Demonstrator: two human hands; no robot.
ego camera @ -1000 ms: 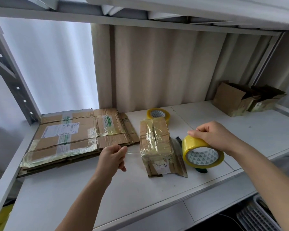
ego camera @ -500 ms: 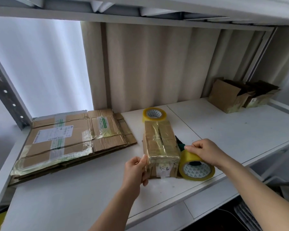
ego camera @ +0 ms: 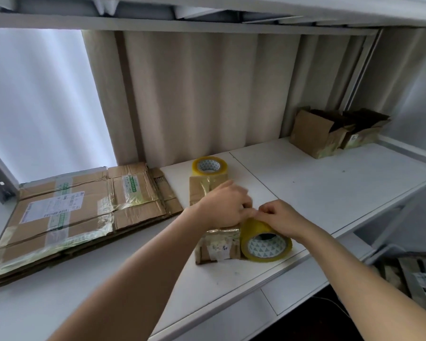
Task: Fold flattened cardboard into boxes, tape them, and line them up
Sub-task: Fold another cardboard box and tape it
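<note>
A small folded cardboard box [ego camera: 217, 246], wrapped in shiny tape, stands near the front edge of the white shelf [ego camera: 330, 193]. My left hand [ego camera: 223, 205] lies over its top, fingers curled at the right edge. A yellow tape roll [ego camera: 265, 242] stands on edge against the box's right side. My right hand [ego camera: 279, 216] rests on top of the roll, its fingertips meeting those of my left hand; they seem to pinch the tape end. A second yellow tape roll [ego camera: 209, 166] lies flat behind the box.
A stack of flattened cardboard [ego camera: 67, 212] lies at the left of the shelf. Two open folded boxes [ego camera: 335, 131] stand at the back right. A beige curtain hangs behind. Below the shelf at the right, a crate with items [ego camera: 408, 274] shows.
My left hand has moved from the box's left front corner up onto its top, meeting my right hand. The roll stays against the box's right side.
</note>
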